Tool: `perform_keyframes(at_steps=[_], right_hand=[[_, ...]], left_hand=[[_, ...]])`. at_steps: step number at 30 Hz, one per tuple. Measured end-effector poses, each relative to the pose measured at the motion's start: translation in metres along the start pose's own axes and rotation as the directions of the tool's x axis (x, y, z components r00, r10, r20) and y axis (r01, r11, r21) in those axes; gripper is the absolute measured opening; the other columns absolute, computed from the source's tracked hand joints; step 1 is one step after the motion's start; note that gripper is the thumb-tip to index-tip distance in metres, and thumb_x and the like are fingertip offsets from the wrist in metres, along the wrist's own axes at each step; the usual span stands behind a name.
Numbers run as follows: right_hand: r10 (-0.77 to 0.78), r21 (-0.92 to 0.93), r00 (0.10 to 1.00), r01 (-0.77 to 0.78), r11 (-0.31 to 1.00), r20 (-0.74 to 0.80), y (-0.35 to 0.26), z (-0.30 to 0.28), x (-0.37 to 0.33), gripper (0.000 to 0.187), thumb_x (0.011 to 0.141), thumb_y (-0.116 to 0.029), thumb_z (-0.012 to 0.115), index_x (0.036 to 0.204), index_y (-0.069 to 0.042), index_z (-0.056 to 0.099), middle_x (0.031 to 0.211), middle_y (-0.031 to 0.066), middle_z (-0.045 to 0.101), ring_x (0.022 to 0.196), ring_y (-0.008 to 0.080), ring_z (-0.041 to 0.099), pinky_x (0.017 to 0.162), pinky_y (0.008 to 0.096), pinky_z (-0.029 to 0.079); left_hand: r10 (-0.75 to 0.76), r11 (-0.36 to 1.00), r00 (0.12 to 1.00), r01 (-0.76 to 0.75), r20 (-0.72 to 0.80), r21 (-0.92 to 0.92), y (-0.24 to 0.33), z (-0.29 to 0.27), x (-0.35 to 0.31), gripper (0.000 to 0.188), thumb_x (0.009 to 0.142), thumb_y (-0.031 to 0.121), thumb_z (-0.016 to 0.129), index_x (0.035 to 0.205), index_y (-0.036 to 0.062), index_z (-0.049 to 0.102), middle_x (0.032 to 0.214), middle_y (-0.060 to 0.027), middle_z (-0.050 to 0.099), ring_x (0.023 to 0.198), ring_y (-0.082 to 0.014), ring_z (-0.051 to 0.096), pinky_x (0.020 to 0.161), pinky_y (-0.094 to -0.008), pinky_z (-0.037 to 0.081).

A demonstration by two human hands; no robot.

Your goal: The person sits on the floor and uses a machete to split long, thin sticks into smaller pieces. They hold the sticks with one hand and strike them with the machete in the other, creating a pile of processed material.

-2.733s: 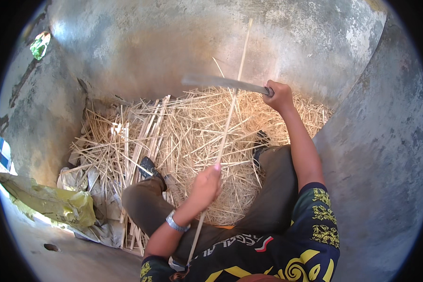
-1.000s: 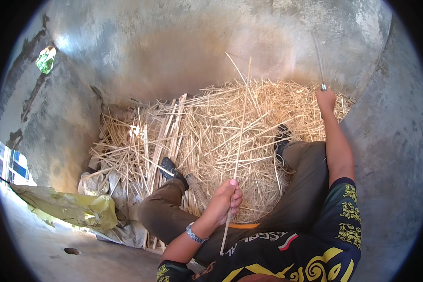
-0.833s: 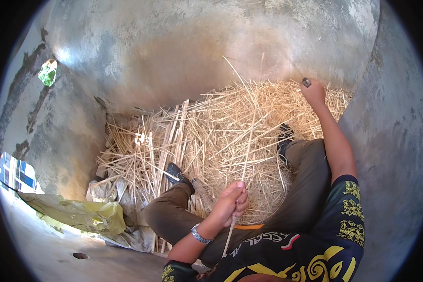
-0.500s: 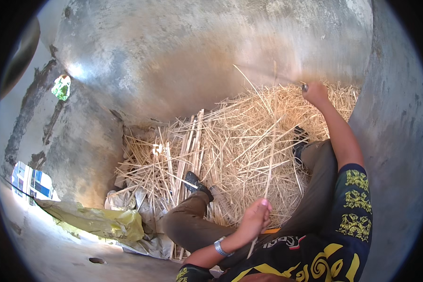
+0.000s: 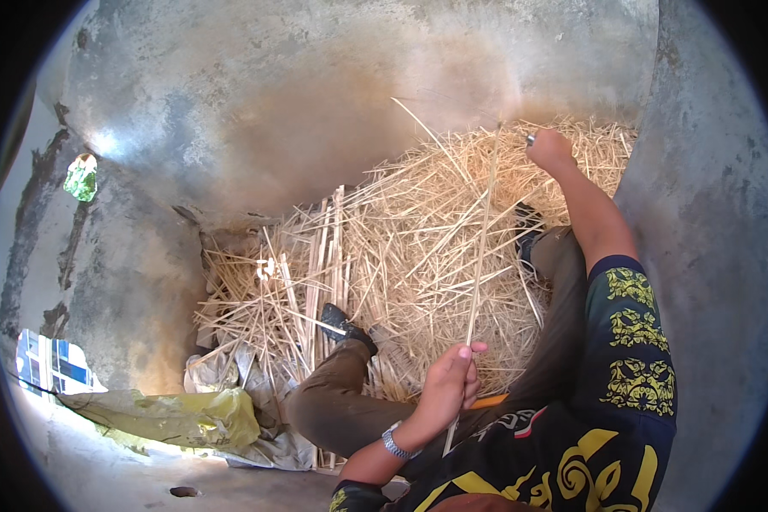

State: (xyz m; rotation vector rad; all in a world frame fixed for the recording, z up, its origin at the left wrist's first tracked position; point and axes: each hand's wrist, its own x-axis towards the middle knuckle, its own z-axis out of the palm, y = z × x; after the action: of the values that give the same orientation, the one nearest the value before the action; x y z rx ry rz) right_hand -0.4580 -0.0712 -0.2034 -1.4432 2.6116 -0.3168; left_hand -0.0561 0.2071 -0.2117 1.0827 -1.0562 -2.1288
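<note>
My left hand (image 5: 452,380), with a metal-band watch on its wrist, is closed around a long thin bamboo strip (image 5: 484,226). The strip runs from near my lap up toward the far wall, and its short lower end sticks out below my fist. At the far right, above the pile of shavings (image 5: 452,256), my right hand (image 5: 552,152) grips a knife (image 5: 531,138). Its metal collar shows at the fist, while the blade is a faint blur pointing left. The blade is close to the strip's far end; whether they touch I cannot tell.
Concrete walls (image 5: 316,102) close in the far side and right. Flat bamboo slats (image 5: 326,247) lie by my left shoe (image 5: 347,328). A yellowish plastic sheet (image 5: 205,418) lies at lower left, near a wall opening (image 5: 55,363). My bent legs frame the shavings.
The view has shifted slightly, moving the whole scene left and partly up. My left hand still holds the strip and my right hand the knife; the blade remains blurred.
</note>
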Motion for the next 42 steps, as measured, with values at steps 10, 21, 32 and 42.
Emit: perform_keyframes(at_steps=[10, 21, 32, 42], right_hand=[[0.052, 0.039, 0.997, -0.051, 0.998, -0.048, 0.017, -0.001, 0.008, 0.029, 0.089, -0.029, 0.065, 0.108, -0.01, 0.073, 0.095, 0.01, 0.073, 0.089, 0.0242, 0.072, 0.073, 0.0383, 0.058], [0.113, 0.192, 0.936, -0.05, 0.98, -0.334, 0.044, -0.027, -0.01, 0.028, 0.086, -0.033, 0.063, 0.094, -0.008, 0.074, 0.088, 0.0141, 0.072, 0.083, 0.029, 0.071, 0.073, 0.0439, 0.056], [0.107, 0.476, 0.955, 0.039, 0.879, -0.275, 0.007, -0.034, -0.017, 0.024, 0.085, -0.029, 0.061, 0.076, -0.008, 0.069, 0.07, 0.0109, 0.066, 0.065, 0.0251, 0.064, 0.062, 0.0426, 0.049], [0.076, 0.616, 0.888, 0.252, 0.746, -0.454, -0.004, -0.041, -0.028, 0.025, 0.083, -0.026, 0.065, 0.07, -0.005, 0.062, 0.059, 0.0105, 0.059, 0.054, 0.0241, 0.056, 0.055, 0.0397, 0.044]], left_hand=[[-0.204, 0.954, 0.979, 0.194, -0.02, -0.229, 0.016, -0.003, -0.019, 0.021, 0.109, 0.038, 0.041, 0.108, 0.0174, 0.045, 0.068, 0.003, 0.033, 0.048, -0.0064, 0.024, 0.043, -0.023, 0.02], [-0.035, 0.972, 0.996, 0.053, 0.082, -0.231, 0.027, -0.004, -0.01, 0.019, 0.109, 0.037, 0.041, 0.106, 0.018, 0.043, 0.066, 0.0031, 0.03, 0.049, -0.0063, 0.022, 0.043, -0.0227, 0.018], [0.048, 0.987, 0.995, -0.035, 0.082, -0.158, 0.021, 0.0, -0.006, 0.026, 0.109, 0.035, 0.041, 0.108, 0.0115, 0.049, 0.066, 0.0033, 0.03, 0.05, -0.0066, 0.023, 0.044, -0.0229, 0.02], [-0.003, 0.996, 0.996, 0.011, 0.094, -0.084, 0.011, -0.002, -0.001, 0.03, 0.109, 0.039, 0.04, 0.098, 0.0118, 0.047, 0.065, 0.0028, 0.031, 0.049, -0.007, 0.024, 0.044, -0.0238, 0.022]])
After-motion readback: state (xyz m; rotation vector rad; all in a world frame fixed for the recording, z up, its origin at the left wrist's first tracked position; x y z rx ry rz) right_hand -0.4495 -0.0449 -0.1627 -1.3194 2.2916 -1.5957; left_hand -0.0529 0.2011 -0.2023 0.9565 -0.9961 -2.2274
